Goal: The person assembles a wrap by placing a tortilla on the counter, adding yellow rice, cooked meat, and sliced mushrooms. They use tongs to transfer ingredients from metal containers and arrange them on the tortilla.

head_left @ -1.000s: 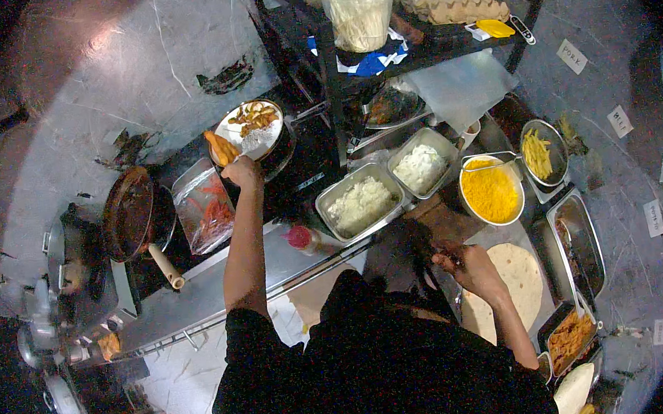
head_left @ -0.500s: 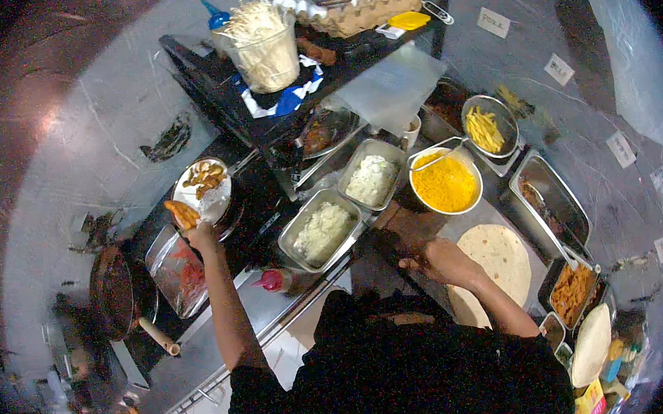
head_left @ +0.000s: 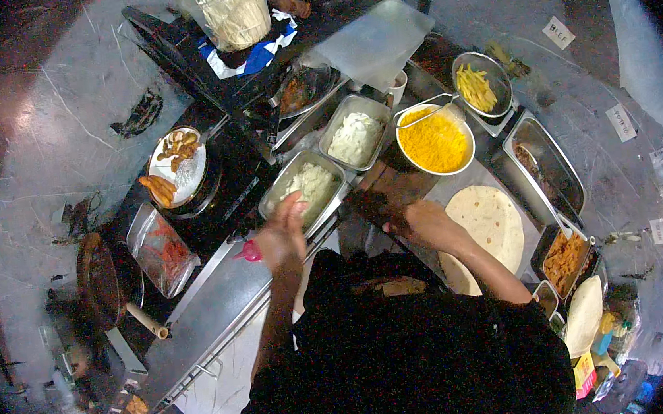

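My left hand is raised in front of a steel pan of white shredded food, beside a red-capped squeeze bottle. It is slightly blurred; its fingers are apart with nothing visible in them. My right hand is closed over the edge of a brown cutting board; what it holds, if anything, is hidden. Next to that hand lies a round flatbread, partly under my forearm. On the left, a white plate holds browned pieces and a golden fried piece.
Behind stand a pan of white creamy food, a bowl of yellow shreds and a strainer of fries. Steel trays line the right. A bag of red food and a wooden-handled pan sit left.
My left hand has left the fried piece on the plate and moved right, toward the pan of white shreds. The right hand stays by the board. The view has shifted, so things sit higher.
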The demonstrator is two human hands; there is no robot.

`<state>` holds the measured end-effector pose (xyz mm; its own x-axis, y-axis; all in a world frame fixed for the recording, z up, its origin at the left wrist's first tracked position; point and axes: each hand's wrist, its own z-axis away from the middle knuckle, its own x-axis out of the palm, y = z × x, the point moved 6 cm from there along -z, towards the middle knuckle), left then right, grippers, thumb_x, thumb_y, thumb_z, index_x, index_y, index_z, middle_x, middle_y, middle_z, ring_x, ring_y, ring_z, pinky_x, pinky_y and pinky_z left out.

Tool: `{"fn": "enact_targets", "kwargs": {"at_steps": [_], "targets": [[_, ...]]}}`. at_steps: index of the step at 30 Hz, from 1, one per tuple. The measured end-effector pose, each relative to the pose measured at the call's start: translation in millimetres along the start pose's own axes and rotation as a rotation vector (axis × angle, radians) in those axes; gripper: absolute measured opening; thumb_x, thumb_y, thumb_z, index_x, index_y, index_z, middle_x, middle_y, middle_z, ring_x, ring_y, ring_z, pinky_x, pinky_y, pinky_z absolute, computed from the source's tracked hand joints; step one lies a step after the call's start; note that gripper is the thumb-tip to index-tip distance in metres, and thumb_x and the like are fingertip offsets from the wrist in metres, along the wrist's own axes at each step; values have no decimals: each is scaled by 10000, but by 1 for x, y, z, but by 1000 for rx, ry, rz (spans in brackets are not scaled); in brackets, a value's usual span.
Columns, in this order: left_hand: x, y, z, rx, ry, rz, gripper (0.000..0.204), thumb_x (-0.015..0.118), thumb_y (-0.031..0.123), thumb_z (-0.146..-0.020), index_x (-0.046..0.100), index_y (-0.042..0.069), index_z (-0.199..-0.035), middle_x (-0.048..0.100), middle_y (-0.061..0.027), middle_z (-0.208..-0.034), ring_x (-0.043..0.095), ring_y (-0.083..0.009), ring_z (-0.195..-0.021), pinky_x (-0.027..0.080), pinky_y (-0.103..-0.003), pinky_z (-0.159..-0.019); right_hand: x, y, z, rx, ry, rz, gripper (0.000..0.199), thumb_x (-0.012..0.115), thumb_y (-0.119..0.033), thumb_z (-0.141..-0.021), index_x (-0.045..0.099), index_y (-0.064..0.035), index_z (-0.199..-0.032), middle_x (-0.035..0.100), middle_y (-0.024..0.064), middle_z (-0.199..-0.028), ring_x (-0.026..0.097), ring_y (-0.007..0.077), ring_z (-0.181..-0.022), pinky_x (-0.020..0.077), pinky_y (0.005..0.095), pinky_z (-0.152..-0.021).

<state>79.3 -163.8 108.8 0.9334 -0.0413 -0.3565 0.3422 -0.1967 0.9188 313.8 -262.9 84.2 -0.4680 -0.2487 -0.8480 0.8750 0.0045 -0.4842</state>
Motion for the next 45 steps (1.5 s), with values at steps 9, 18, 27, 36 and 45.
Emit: {"fn": "enact_targets", "kwargs": {"at_steps": [9, 18, 27, 36, 45], "targets": [[19, 39, 7, 197, -141, -271, 305, 641, 138, -880, 623, 61, -1174, 538, -165, -1233, 558, -319, -1112, 469, -393, -929, -102, -36, -52, 6, 381, 29, 341, 585, -398, -899, 680, -79, -972, 668, 183, -772, 651, 386, -702, 517, 472, -619], [33, 163, -103, 707, 267, -698, 279, 611, 126, -878, 592, 54, -1147, 560, -108, -1097, 608, -327, -950, 531, -423, -762, -265, -123, -173, -453, 1051, 59, 436, 663, -329, -847, 529, -110, -1199, 613, 235, -996, 637, 403, -869, 521, 483, -728], [42, 154, -168, 612, 324, -887, 29, 602, 25, -809, 596, 0, -822, 546, -125, -885, 661, -276, -791, 578, -348, -568, -299, -126, -225, -429, 957, 125, 345, 720, -368, -802, 613, -79, -958, 647, 171, -744, 658, 344, -732, 499, 427, -669], [36, 164, -147, 674, 343, -590, 121, 545, 54, -889, 522, -28, -975, 561, -208, -920, 573, -392, -910, 492, -468, -743, -322, -124, -204, -315, 936, 104, 364, 703, -388, -801, 623, -80, -976, 667, 226, -835, 650, 421, -842, 497, 510, -766], [-6, 153, -99, 498, 458, 133, 177, 396, 165, -998, 434, -7, -1002, 515, -159, -912, 545, -254, -857, 442, -355, -798, -279, -113, -228, -460, 876, 106, 336, 715, -353, -803, 621, -107, -1011, 672, 165, -787, 670, 330, -775, 501, 450, -704]]}}
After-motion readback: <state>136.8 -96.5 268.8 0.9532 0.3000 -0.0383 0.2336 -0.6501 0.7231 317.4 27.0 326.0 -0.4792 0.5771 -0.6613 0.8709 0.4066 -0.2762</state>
